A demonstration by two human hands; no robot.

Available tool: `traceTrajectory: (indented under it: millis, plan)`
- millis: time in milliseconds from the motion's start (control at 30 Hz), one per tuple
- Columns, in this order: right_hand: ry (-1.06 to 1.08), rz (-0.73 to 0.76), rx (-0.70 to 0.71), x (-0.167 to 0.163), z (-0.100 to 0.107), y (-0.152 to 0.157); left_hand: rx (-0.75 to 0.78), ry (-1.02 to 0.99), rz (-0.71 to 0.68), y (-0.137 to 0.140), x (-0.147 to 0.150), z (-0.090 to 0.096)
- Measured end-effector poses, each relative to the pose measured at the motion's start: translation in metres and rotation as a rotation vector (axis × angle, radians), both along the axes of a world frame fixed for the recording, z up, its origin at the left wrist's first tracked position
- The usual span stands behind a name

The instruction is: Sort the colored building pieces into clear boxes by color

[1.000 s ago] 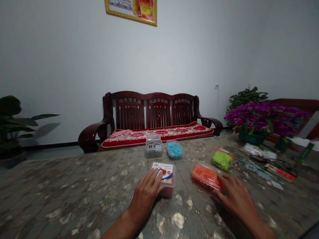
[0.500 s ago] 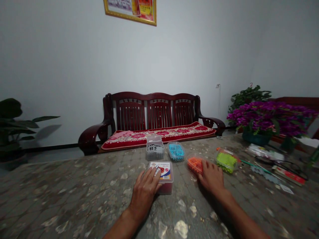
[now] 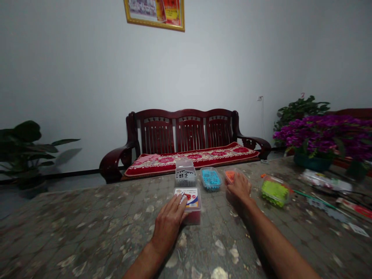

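Note:
My left hand (image 3: 170, 221) lies over the left part of a lidded clear plastic box (image 3: 195, 216) with a printed label and red contents. Its fingers rest flat on the lid. My right hand (image 3: 240, 186) has its fingers bent over the near right side of a clear plastic container of orange pieces (image 3: 230, 175), partly hiding it. Left of that container is one with blue pieces (image 3: 211, 179). Behind the labelled box stands an open container with grey pieces (image 3: 186, 177), its lid raised. A container of yellow-green pieces (image 3: 274, 191) sits to the right of my right hand.
A patterned cloth (image 3: 101, 232) covers the table. Small orange pieces (image 3: 263, 176) lie behind the yellow-green container. At right are a grey toothed strip (image 3: 327, 208), thin sticks, a red-and-white box (image 3: 356, 208), a plastic bag (image 3: 327, 181) and purple flowers (image 3: 325, 133). A wooden bench (image 3: 188, 131) stands beyond.
My right hand has moved the orange container away from me, into line beside the blue one. My left hand stays on the labelled box. The view has shifted slightly.

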State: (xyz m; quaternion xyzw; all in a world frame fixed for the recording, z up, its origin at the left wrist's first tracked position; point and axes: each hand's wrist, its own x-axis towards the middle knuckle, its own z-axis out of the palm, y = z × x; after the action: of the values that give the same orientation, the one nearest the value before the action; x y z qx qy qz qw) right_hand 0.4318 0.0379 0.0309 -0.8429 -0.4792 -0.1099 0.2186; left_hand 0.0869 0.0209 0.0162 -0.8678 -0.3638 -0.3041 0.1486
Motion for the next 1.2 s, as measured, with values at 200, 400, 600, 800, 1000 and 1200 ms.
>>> traceTrajectory:
  millis: [200,400,600,800,1000,1200]
  plan:
    - [-0.029,0.168,0.319,0.004,-0.026,-0.022,-0.001,0.003,0.105,0.017,-0.029,0.005]
    - [-0.055,0.444,0.35,-0.022,-0.029,-0.046,-0.024,0.005,0.255,0.051,-0.062,0.009]
    - [-0.085,0.698,0.149,-0.098,-0.005,-0.025,-0.091,0.004,0.309,0.094,-0.069,0.014]
    - [-0.17,0.709,-0.003,-0.145,0.014,0.025,-0.098,0.033,0.267,0.116,-0.073,0.011]
    - [-0.214,0.669,-0.123,-0.149,0.034,0.054,-0.11,0.068,0.209,0.119,-0.079,0.01]
    - [-0.193,0.72,-0.135,-0.141,0.04,0.036,-0.065,0.046,0.246,0.109,-0.075,0.016]
